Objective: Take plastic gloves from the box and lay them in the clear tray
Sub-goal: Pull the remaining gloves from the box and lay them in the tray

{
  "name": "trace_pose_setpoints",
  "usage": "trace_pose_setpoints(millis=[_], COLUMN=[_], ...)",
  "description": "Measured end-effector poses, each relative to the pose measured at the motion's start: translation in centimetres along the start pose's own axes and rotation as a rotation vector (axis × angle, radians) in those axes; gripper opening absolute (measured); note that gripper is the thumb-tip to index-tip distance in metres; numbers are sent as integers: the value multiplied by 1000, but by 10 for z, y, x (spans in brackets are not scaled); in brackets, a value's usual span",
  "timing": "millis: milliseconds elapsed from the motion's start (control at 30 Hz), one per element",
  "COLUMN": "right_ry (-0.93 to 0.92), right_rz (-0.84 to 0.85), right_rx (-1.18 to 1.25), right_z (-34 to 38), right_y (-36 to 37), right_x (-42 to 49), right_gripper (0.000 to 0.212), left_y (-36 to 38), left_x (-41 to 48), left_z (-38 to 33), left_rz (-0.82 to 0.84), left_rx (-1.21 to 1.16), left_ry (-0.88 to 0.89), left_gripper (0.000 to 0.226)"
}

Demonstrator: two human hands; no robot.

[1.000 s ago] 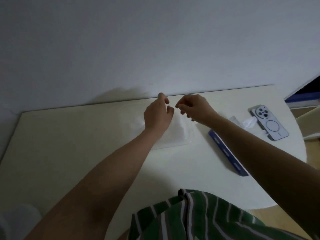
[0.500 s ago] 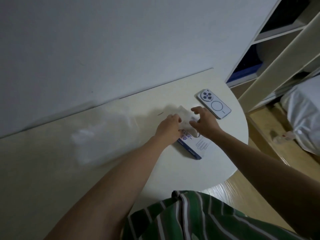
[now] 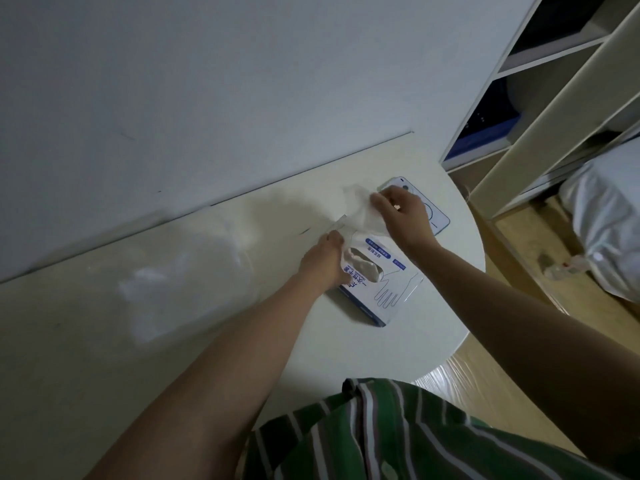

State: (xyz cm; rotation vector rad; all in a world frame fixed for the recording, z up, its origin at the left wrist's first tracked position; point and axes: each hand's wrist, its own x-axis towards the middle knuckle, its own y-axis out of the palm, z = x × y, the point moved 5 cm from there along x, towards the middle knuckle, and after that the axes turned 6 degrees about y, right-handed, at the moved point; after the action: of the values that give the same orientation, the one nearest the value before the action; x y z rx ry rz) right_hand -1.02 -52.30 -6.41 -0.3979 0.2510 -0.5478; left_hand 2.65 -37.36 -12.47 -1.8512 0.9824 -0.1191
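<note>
A white and blue glove box point(image 3: 382, 292) lies flat on the table with a torn oval opening on top. My left hand point(image 3: 323, 259) rests on the box's left end and holds it down. My right hand point(image 3: 403, 216) pinches a thin translucent plastic glove point(image 3: 360, 211) that stretches up and back from the box. To the left sits the clear tray point(image 3: 228, 233), blurred, with crumpled gloves point(image 3: 152, 282) lying in it.
A white phone point(image 3: 434, 213) lies face down behind my right hand, near the table's point(image 3: 446, 323) rounded right edge. The wall runs along the table's far side. Shelves point(image 3: 540, 109) and a white bag point(image 3: 606, 220) stand to the right on the floor.
Both hands moved from the tray to the box on the right. My right hand has since lifted, drawing a glove out of the box, while my left stays on the box.
</note>
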Motion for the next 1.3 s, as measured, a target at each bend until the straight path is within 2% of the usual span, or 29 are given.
trace_pose_setpoints(millis=[67,133,167,233,300,333,400,433,500,533,667,767,900,1067,1133,1200,1300], right_ry=[49,80,94,105,87,71,24,4,-13,-7,-8,-11,-73,-346,-465,-500,-444], right_rz=[89,162,187,220,239,245,268,274,276,271,206,145,97,30,100,287,595], right_rx=[39,47,48,52,46,34,-10,-32,-33,4,3,9,11,-2,-9,-33,-369], right_z=[1,-2,-3,-3,4,9,19,23,32,34,45,57,78,116,133,141,126], right_y=[3,9,12,18,23,26,33,36,45,49,67,78,101,139,161,189,236], right_x=[2,-2,-3,-7,-10,-11,-15,-16,-19,-19,-21,-22,-30,-53,-68,-81,-93], right_gripper=[28,29,32,39,38,36,34,32,32,33,40,36,21,23,18,16,25], left_y=[-9,-20,-27,-38,-49,-57,-67,-71,-81,-85,-109,-121,-129,-127,-127,-129,-129], left_x=[2,-1,-3,-8,-13,-17,-23,-25,-33,-38,-66,-86,-121,-163,-175,-183,-187], left_z=[3,2,1,0,2,3,8,12,22,27,56,83,126,174,184,187,189], left_rz=[-29,-88,-118,-159,-199,-208,-256,-315,-494,-567,-789,-820,-869,-866,-858,-843,-776], left_rx=[-192,-588,-799,-1126,-1295,-1308,-1214,-1147,-1081,-1076,-889,-735,-508,-236,-153,-84,-16], left_ry=[-34,-93,-131,-201,-212,-217,-228,-218,-192,-200,-272,-300,-417,-619,-672,-696,-691], left_gripper=[48,30,30,45,54,56,49,34,8,4,8,7,31,35,35,34,29])
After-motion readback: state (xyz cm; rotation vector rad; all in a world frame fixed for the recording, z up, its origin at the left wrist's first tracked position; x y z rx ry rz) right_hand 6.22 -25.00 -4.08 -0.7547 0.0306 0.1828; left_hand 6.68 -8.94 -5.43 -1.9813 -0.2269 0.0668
